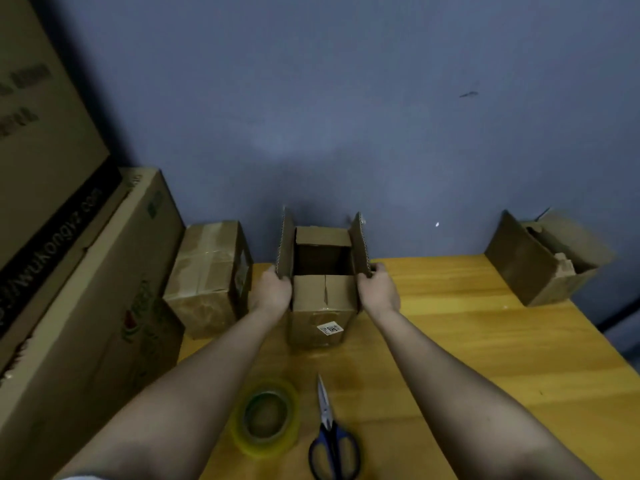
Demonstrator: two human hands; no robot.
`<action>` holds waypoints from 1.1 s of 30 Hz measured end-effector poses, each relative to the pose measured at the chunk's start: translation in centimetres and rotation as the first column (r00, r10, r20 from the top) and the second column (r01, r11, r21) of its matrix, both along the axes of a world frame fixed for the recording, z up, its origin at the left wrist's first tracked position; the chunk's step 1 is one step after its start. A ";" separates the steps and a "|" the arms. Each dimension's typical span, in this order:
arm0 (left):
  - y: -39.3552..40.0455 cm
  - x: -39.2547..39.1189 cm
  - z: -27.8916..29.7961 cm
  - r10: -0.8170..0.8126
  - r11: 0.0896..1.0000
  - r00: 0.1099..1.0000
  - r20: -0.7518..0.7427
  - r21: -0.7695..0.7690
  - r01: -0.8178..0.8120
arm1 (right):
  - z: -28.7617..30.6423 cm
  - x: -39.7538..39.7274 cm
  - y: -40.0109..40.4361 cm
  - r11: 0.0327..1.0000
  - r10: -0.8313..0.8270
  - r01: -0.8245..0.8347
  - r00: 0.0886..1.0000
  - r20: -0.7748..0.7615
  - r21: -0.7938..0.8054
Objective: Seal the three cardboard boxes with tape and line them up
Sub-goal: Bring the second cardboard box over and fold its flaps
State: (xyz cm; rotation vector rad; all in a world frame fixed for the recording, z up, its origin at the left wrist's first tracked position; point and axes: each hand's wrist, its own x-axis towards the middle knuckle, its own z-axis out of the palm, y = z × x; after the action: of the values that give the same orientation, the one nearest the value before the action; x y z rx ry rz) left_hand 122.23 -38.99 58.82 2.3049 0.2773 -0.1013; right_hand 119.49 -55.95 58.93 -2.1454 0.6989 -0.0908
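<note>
Fingers of my left hand [273, 289] curl round the near end of the left side flap [286, 242], and my right hand [377, 287] grips the right side flap [360, 244] the same way; both flaps stand upright. Between my hands sits the open box [323, 296], near the worktop's [485, 341] back edge, its short end flaps folded partly inward. If I fold one side faster than the other, the flaps may overlap crookedly, and pressing down hard could push the end flaps into the cavity. Tape roll [266, 417] and scissors [330, 434] lie near the front edge, well apart from my hands. A taped box [207, 275] stands at the left edge, another open box [540, 261] at the back right corner.
</note>
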 end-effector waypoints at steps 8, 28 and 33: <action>3.5 -1.9 -1.8 0.036 0.994 0.999 -0.018 -0.099 -0.037 | -0.8 -1.7 2.7 0.996 0.075 -0.075 0.997 0.000 -0.042; 1.0 -3.2 -0.9 -0.630 0.207 0.748 -0.207 0.884 0.418 | -0.6 -2.0 6.1 -0.117 0.317 -0.755 0.588 -0.744 -0.646; 2.1 -3.6 -0.5 -0.673 0.430 0.738 -0.046 0.787 0.442 | -0.3 -1.8 4.1 0.137 0.555 -0.693 0.646 -0.525 -0.708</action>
State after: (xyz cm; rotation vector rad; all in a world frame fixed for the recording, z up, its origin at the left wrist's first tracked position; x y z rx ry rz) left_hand 118.59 -36.86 58.29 3.1279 -0.8130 0.0187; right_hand 117.69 -51.90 58.61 -3.3429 -0.4641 0.2249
